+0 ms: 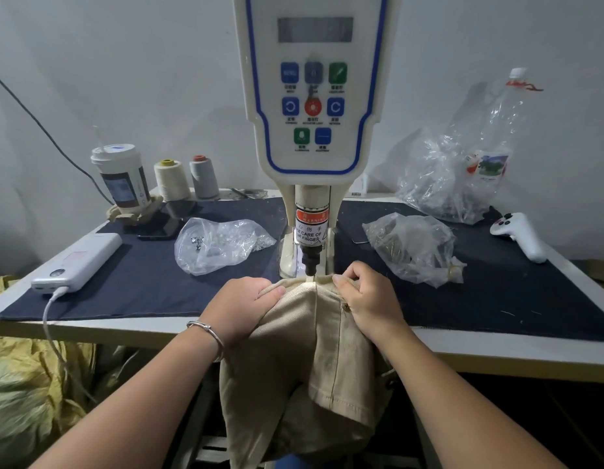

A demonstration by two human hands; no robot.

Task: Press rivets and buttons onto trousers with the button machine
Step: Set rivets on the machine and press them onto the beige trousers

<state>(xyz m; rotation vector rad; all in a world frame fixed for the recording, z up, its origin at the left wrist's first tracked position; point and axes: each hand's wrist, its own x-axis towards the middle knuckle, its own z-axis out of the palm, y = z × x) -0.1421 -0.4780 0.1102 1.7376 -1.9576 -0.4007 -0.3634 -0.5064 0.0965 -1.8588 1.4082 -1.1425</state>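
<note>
Beige trousers (304,353) hang over the table's front edge, their top edge drawn up under the black punch (310,262) of the white button machine (312,96). My left hand (243,306) grips the cloth just left of the punch, fingers curled round a fold. On the other side, my right hand (365,299) pinches the fabric close to the punch. A small metal rivet (345,308) shows on the trousers beside my right hand. A lit spot falls on the cloth below the punch.
A navy cloth (152,286) covers the table. On it lie a clear bag of silver fasteners (219,243), a bag of brass parts (412,247), a white power bank (79,260), a cup (123,177), two thread cones (185,179), a white controller (518,235) and a big plastic bag (463,170).
</note>
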